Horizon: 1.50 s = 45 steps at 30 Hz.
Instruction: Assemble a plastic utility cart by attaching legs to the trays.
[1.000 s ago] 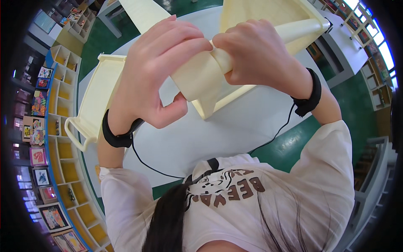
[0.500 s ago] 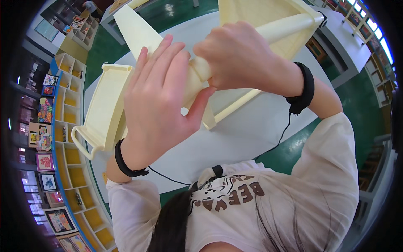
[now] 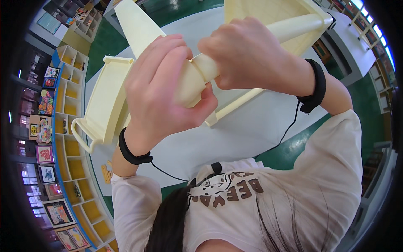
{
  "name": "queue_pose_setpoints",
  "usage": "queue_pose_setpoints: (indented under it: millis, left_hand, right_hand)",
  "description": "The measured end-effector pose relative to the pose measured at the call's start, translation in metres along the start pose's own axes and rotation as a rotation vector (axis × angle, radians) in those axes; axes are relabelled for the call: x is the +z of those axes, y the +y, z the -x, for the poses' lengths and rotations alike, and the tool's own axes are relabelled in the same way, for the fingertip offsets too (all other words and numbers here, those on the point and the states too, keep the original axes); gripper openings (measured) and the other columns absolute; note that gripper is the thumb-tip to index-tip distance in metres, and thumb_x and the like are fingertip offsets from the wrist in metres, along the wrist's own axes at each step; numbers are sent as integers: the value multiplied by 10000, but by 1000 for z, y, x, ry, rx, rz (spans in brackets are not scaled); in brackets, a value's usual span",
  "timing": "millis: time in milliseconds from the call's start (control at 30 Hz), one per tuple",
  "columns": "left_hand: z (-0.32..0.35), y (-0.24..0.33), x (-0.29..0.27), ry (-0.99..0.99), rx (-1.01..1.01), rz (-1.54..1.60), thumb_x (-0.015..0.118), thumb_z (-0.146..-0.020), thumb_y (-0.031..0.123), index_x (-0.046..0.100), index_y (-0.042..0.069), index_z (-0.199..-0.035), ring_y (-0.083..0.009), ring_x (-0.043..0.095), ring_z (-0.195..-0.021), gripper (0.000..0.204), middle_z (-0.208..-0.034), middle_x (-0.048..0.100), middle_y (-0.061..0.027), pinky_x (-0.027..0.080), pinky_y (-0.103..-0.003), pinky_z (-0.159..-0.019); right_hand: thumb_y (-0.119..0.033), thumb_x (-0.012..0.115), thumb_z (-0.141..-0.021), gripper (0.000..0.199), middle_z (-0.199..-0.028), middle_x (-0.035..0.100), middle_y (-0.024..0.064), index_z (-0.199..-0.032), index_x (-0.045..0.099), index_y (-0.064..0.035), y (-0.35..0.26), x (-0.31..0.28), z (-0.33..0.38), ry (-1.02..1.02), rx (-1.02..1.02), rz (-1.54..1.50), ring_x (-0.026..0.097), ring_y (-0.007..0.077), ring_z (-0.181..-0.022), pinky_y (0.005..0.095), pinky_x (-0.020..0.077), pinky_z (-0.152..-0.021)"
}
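Note:
Fingers curled, my left hand (image 3: 153, 88) wraps round a bulky rounded cream plastic joint (image 3: 189, 86). Beside it, my right hand (image 3: 247, 54) is a fist round a thick cream tube (image 3: 300, 27), whose end meets the joint at a visible seam. That tube runs up right along a wide cream panel (image 3: 279, 8). Beyond my left hand, a flat tapering cream board (image 3: 136, 25) slants away. To the left stands a shallow cream plastic tray (image 3: 105, 94) with a loop handle (image 3: 79, 136). A thinner cream rod (image 3: 239, 105) passes below my right hand.
The parts are over a pale grey table (image 3: 180, 151) with a curved edge. A small wooden piece (image 3: 105, 173) lies near its left edge. Cubby shelves (image 3: 75, 168) curve along the left, and another table (image 3: 352, 50) stands at the right. Black cables (image 3: 285, 134) hang from my wristbands.
My left fingers, stretched along the joint before, have curled round it, and the thumb has bent in. Both hands, with the tube and joint, have shifted slightly right in the picture.

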<state>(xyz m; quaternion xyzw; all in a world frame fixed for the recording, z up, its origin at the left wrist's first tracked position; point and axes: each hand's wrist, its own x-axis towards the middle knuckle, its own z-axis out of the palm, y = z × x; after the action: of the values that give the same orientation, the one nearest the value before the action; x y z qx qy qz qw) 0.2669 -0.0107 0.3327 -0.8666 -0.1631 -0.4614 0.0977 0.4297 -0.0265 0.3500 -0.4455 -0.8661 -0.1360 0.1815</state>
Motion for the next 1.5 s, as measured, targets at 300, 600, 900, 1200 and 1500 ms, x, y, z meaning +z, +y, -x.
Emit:
queue_pose_setpoints:
  millis: [300,600,900,1200,1500]
  left_hand:
    - [18,-27,-26,33,-160,226,597,-450,56,522,-44,-808,-313,557,-819,379,-825,544,-166,446,-341,-734]
    - [13,-33,-16,47,11,91,602,-479,64,555,-40,-865,-307,556,-847,403,-858,559,-162,420,-353,-770]
    - [4,-31,-18,-133,39,102,516,-610,77,527,-71,-989,-320,498,-993,408,-1026,525,-215,369,-343,-855]
    - [17,-41,-26,-133,73,116,512,-667,86,483,-32,-1074,-299,409,-1106,425,-1116,490,-173,293,-351,-931]
    - [130,-18,45,415,-415,352,684,-603,126,126,78,-1216,-262,254,-1105,830,-1199,188,-116,316,-402,-872]
  right_hand:
    - [-85,613,-416,196,-509,496,96,-531,457,-57,23,-13,10,133,94,-22,517,283,-511,348,395,-462]
    - [-73,633,-428,211,-545,518,79,-610,525,-75,2,-17,5,-7,-32,-1,499,281,-503,334,368,-464]
    - [-70,556,-564,101,-578,536,108,-581,472,-15,14,3,-3,273,-220,19,512,194,-498,271,393,-468]
    - [-234,611,-668,211,-741,464,14,-708,450,-103,-18,105,74,268,-344,-188,472,151,-686,280,354,-617]
    - [-431,602,-662,478,-888,505,82,-945,519,-55,-4,302,126,-590,-47,-363,472,238,-874,328,399,-736]
